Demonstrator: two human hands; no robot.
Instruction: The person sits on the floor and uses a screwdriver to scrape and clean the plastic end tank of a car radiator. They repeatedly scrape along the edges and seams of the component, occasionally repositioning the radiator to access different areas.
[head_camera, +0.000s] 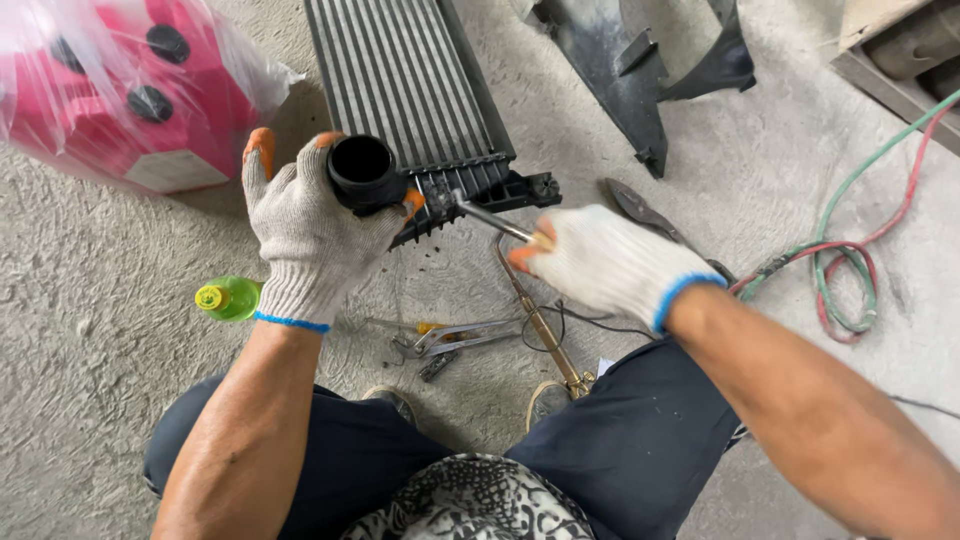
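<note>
A black finned radiator (400, 75) lies on the concrete floor ahead of me, its round black inlet pipe (362, 172) at the near end. My left hand (310, 225), in a white knit glove with orange fingertips, is wrapped around that pipe. My right hand (605, 262), gloved the same way, grips a thin metal tool (490, 220) whose tip touches the radiator's black end tank (480, 190) just right of the pipe.
A red plastic canister in clear wrap (120, 95) sits at the far left. A green bottle (228, 298) lies by my left wrist. A brass torch (540, 325) and pliers (455, 338) lie between my knees. Red and green hoses (850, 270) coil at right; black plastic trim (630, 70) lies beyond.
</note>
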